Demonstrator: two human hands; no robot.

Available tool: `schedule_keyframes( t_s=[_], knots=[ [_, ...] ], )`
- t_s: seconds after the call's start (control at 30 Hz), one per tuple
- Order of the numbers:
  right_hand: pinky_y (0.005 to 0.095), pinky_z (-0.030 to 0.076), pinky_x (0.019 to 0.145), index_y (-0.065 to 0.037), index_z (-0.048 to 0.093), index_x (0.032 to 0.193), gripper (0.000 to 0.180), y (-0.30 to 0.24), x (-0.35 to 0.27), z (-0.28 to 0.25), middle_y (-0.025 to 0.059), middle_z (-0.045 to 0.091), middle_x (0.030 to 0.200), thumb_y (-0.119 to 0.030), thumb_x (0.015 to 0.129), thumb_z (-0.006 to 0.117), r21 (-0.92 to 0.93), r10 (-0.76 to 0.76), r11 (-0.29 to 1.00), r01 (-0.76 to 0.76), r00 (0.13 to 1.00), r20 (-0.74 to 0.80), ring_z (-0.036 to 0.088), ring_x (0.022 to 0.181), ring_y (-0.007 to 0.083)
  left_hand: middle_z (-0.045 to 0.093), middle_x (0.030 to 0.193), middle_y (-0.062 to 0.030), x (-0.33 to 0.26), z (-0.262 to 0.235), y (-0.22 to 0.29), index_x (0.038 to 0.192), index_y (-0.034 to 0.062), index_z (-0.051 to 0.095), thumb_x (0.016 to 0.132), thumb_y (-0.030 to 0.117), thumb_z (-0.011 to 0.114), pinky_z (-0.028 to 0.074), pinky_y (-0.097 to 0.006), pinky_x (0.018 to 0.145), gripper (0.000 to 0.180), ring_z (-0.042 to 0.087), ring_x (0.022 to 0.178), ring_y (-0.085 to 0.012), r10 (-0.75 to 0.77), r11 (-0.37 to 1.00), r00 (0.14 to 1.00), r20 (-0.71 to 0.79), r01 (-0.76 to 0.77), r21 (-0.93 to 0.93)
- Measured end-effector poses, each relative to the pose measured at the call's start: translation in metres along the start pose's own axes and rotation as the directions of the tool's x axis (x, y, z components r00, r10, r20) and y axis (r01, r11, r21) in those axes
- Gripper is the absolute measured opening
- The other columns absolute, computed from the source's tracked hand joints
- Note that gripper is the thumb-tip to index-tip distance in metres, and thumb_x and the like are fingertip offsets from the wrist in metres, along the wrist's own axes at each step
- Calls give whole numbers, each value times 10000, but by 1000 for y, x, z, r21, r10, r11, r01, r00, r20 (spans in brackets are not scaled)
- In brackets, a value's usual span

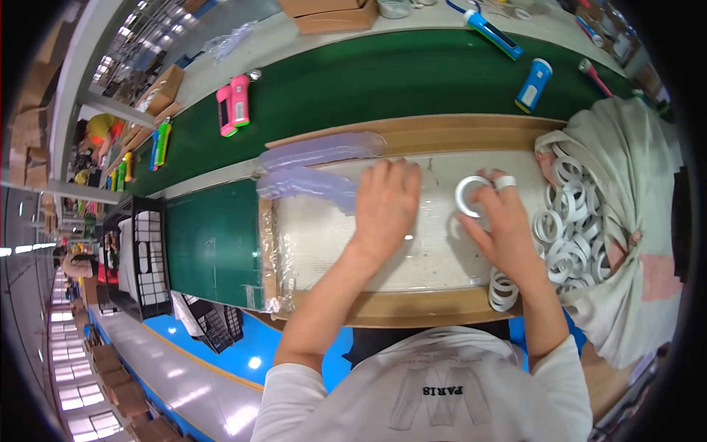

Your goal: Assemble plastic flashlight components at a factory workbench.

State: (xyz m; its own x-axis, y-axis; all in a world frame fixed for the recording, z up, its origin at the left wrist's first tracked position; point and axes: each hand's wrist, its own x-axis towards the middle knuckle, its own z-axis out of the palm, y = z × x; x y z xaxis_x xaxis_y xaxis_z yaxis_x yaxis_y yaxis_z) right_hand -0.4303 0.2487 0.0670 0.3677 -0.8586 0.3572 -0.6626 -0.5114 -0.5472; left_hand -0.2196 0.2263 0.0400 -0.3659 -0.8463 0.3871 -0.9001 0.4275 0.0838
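Observation:
My right hand [504, 225] grips a white ring [460, 197] between thumb and fingers, above the pale board. A white band [505, 182] is around one of its fingers. My left hand [387, 202] lies over the board with its fingers stretched forward and nothing visible in them; its thumb is hidden. Just left of it, the lower of two rows of translucent purple pieces [305, 184] ends beside the hand. The upper row [324, 149] runs along the far cardboard edge. A short stack of white rings [503, 289] stands near my right wrist.
An open cloth sack [626, 162] on the right holds many loose white rings [571, 243]. Beyond the cardboard rim [471, 135], a green conveyor belt [368, 81] carries pink flashlights [234, 105] and blue ones [534, 85]. Black crates [140, 254] stand at left. Another person [103, 129] is far left.

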Motion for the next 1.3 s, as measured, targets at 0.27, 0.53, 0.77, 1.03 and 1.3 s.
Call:
schedule_keyframes(
  t_s=[0.27, 0.53, 0.77, 1.03, 1.3],
  knots=[
    [425, 429, 920, -54, 500, 1129, 493, 26, 1, 27, 201, 547, 1168, -159, 729, 767, 168, 22, 986, -17, 999, -26, 497, 1108, 395, 588, 907, -82, 34, 35, -48, 808, 35, 668, 699, 108, 604, 411, -360, 767, 146, 519, 890, -241, 110, 923, 994, 20, -109, 368],
    [358, 485, 913, 8, 543, 954, 245, 43, 5, 17, 104, 578, 1018, -236, 967, 523, 857, 380, 10, -516, 794, 474, 606, 1025, 243, 600, 901, -68, 47, 31, -59, 789, 28, 647, 725, 52, 602, 443, -375, 804, 82, 546, 916, -252, 156, 959, 986, 53, -164, 233],
    [407, 522, 932, -2, 540, 870, 238, 53, 3, 25, 143, 582, 1000, -222, 958, 511, 833, 384, -456, -313, 775, 501, 601, 1051, 350, 639, 824, -89, 54, 15, -49, 891, 15, 669, 732, -39, 599, 483, -345, 651, 181, 609, 775, -200, -244, 847, 966, -90, 167, -505],
    [362, 554, 821, -15, 553, 891, 306, 39, 14, 33, 143, 590, 973, -308, 972, 520, 805, 331, -438, -401, 761, 559, 635, 935, 284, 624, 714, -124, 79, 22, -218, 864, -62, 595, 872, -16, 538, 557, -288, 491, 73, 607, 550, -181, -905, -183, 340, 254, 227, -957],
    [412, 524, 928, -32, 552, 925, 205, 39, -1, 20, 96, 578, 997, -236, 944, 557, 835, 331, -411, -366, 794, 510, 603, 1051, 336, 606, 805, -124, 89, 16, -217, 948, -51, 542, 852, -36, 553, 598, -307, 552, 97, 637, 640, -217, -978, -177, 114, 174, -14, -984]
  ],
)
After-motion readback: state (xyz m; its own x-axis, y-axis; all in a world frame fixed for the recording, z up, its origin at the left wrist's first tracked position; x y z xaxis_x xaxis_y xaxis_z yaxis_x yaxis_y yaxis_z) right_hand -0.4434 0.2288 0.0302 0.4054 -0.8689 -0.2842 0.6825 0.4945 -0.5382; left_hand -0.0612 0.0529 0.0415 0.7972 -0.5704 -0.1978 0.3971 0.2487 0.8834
